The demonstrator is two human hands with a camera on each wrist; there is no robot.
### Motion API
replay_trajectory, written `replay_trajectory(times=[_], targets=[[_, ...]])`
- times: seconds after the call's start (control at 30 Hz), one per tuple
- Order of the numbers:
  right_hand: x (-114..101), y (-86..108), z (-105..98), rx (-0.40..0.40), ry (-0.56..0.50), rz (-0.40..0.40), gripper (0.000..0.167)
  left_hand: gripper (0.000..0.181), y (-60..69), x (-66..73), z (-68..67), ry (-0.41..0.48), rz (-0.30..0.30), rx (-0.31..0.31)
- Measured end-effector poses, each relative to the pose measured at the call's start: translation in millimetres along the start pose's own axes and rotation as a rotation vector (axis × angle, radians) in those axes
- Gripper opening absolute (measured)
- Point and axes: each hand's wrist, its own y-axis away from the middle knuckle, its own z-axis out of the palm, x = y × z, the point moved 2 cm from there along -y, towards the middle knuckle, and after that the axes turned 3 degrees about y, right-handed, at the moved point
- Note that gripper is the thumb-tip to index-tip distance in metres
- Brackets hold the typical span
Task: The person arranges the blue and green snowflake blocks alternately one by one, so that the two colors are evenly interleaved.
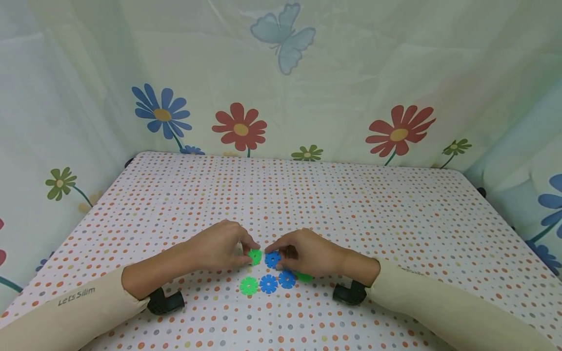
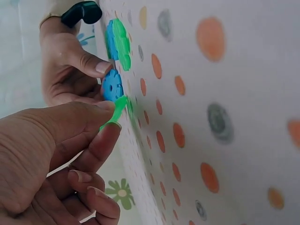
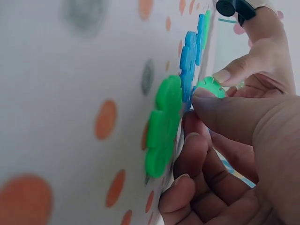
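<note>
My left hand (image 1: 221, 246) pinches a green notched disc (image 1: 254, 256) between thumb and fingers. Just to its right, my right hand (image 1: 312, 252) pinches a blue notched disc (image 1: 272, 259), a small gap apart in the head view. In the left wrist view the held green disc (image 2: 117, 110) is seen edge-on close by the held blue disc (image 2: 112, 86). Nearer my body a row lies on the cloth: a green disc (image 1: 249, 286), a blue disc (image 1: 269, 283), another blue disc (image 1: 287, 279) and a green disc (image 1: 304, 277) partly hidden under my right hand.
A dotted cloth (image 1: 351, 209) covers the table. Behind it hangs a curtain (image 1: 342, 73) printed with flowers and a butterfly. Dark devices are strapped at both wrists, the left one (image 1: 166, 301) and the right one (image 1: 350, 293), low over the cloth.
</note>
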Motion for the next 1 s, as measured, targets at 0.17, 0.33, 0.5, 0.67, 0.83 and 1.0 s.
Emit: replay_trajectory(times=[0.17,0.33,0.5,0.67,0.83,1.0], targets=[[4.0,-0.1,-1.9,0.035,-0.028,0.010,0.030,0.023,-1.6,-7.1,0.0,0.009,-0.018,0.018],[7.6,-1.9,-4.6,0.091,-0.020,0.012,0.030,0.023,-4.8,-16.4,-1.6,0.022,-0.025,0.039],[8.4,-3.1,-7.7,0.117,-0.008,0.010,0.030,0.024,-9.5,-25.3,-5.8,0.018,-0.069,0.066],[9.9,-3.4,-9.7,0.121,-0.013,0.026,0.031,0.025,-16.0,-35.5,-8.9,0.036,-0.107,0.099],[10.8,-4.3,-10.0,0.130,-0.005,0.025,0.031,0.025,-23.4,-47.4,-11.4,0.080,-0.109,0.121],[11.7,-3.8,-11.6,0.136,-0.010,0.033,0.031,0.024,-33.6,-56.0,-13.6,0.125,-0.142,0.131]])
